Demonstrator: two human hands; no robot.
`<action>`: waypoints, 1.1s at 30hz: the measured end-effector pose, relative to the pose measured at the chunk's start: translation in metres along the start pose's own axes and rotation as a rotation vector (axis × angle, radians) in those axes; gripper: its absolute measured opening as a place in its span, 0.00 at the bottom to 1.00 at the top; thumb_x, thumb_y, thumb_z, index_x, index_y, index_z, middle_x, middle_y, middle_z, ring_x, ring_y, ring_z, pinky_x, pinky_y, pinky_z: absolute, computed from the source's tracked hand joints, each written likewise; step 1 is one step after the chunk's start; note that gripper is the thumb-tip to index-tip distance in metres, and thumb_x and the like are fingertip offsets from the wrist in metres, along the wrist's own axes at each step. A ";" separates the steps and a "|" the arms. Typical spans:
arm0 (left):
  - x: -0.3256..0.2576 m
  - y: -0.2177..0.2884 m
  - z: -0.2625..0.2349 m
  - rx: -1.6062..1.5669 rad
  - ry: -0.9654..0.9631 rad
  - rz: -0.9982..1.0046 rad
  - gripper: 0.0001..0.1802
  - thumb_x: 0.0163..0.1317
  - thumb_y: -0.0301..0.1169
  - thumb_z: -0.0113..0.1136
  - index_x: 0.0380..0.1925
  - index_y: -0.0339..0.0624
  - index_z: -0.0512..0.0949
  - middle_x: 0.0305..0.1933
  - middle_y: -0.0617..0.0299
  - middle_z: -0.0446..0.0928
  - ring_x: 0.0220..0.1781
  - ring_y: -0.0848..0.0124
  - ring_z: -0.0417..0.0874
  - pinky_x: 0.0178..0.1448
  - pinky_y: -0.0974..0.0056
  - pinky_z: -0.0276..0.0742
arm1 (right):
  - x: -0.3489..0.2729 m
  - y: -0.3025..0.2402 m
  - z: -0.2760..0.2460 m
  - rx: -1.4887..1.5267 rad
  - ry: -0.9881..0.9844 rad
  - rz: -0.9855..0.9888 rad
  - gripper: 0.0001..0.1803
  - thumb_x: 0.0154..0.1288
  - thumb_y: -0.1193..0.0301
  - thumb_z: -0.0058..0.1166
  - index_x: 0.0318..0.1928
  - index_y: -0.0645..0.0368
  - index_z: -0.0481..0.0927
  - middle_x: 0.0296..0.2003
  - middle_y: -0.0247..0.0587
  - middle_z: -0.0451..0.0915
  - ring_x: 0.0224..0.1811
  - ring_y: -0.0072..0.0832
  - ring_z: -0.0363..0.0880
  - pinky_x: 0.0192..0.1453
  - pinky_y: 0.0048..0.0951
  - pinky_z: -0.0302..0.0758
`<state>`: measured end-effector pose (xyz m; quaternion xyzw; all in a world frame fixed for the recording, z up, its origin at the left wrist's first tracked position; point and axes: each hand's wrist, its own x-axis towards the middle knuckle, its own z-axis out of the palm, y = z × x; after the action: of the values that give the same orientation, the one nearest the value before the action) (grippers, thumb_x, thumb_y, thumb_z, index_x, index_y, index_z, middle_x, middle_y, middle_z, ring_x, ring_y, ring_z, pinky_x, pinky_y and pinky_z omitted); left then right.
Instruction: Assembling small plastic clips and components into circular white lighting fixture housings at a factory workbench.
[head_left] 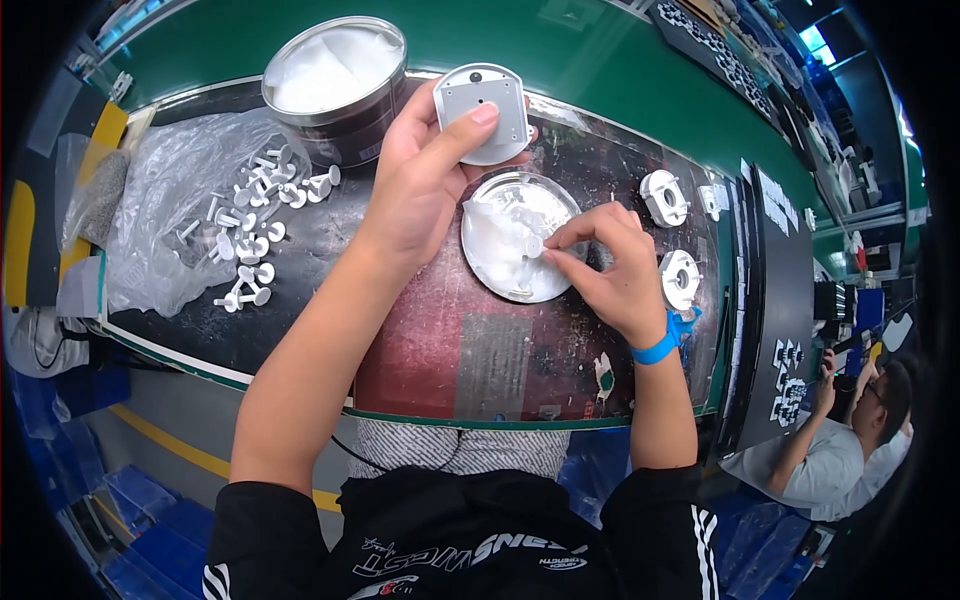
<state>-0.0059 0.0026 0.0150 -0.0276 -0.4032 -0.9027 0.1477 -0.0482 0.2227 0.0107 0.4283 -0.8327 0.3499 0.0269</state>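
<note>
My left hand [432, 150] grips a white-rimmed housing with a flat grey plate [482, 112], thumb pressed on its face, above the far side of a round metal lid. White grease [497, 238] is smeared over that metal lid [484, 274]. Over the lid's right half, my right hand [610, 262] pinches a small white mushroom-shaped part [534, 246] between thumb and forefinger, its head down at the grease. Whether the part touches the grease I cannot tell.
A metal tin [345, 122] of white grease stands at the back left. Loose white mushroom-shaped parts [247, 245] lie beside a clear plastic bag [160, 215]. Two white ring-shaped housings [680, 280] sit at the right. A person [850, 440] works farther right.
</note>
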 end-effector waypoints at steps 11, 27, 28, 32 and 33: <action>0.000 -0.001 0.000 0.004 -0.005 -0.002 0.20 0.65 0.32 0.62 0.52 0.37 0.70 0.50 0.53 0.79 0.49 0.66 0.83 0.54 0.57 0.83 | 0.001 -0.003 -0.002 -0.019 0.001 -0.003 0.08 0.48 0.75 0.70 0.30 0.54 0.83 0.31 0.30 0.83 0.38 0.30 0.77 0.46 0.31 0.65; -0.008 0.002 0.012 0.139 -0.037 -0.085 0.25 0.67 0.35 0.58 0.59 0.34 0.65 0.49 0.46 0.79 0.45 0.57 0.86 0.46 0.60 0.85 | -0.009 0.003 -0.020 0.978 0.149 0.269 0.17 0.61 0.76 0.63 0.51 0.61 0.77 0.42 0.37 0.81 0.45 0.24 0.81 0.51 0.25 0.74; -0.009 0.003 0.016 0.152 -0.029 -0.077 0.27 0.67 0.35 0.58 0.61 0.35 0.62 0.49 0.45 0.79 0.44 0.57 0.86 0.44 0.60 0.86 | -0.009 0.002 -0.021 1.039 0.140 0.295 0.17 0.61 0.76 0.63 0.51 0.61 0.76 0.41 0.37 0.81 0.45 0.24 0.81 0.49 0.24 0.74; -0.011 0.002 0.020 0.154 -0.021 -0.051 0.27 0.67 0.35 0.58 0.61 0.36 0.62 0.49 0.44 0.79 0.44 0.56 0.86 0.43 0.60 0.86 | -0.007 -0.002 -0.024 1.093 0.115 0.336 0.17 0.63 0.77 0.61 0.51 0.63 0.76 0.41 0.38 0.81 0.42 0.21 0.80 0.45 0.22 0.73; -0.011 0.002 0.019 0.152 -0.023 -0.051 0.27 0.67 0.35 0.58 0.61 0.36 0.62 0.49 0.44 0.79 0.44 0.56 0.86 0.44 0.60 0.86 | -0.006 -0.002 -0.022 1.095 0.116 0.337 0.17 0.63 0.77 0.61 0.51 0.63 0.76 0.41 0.38 0.81 0.42 0.21 0.80 0.45 0.22 0.73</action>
<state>0.0038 0.0179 0.0276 -0.0162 -0.4726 -0.8727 0.1217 -0.0486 0.2397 0.0260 0.2215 -0.5839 0.7525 -0.2092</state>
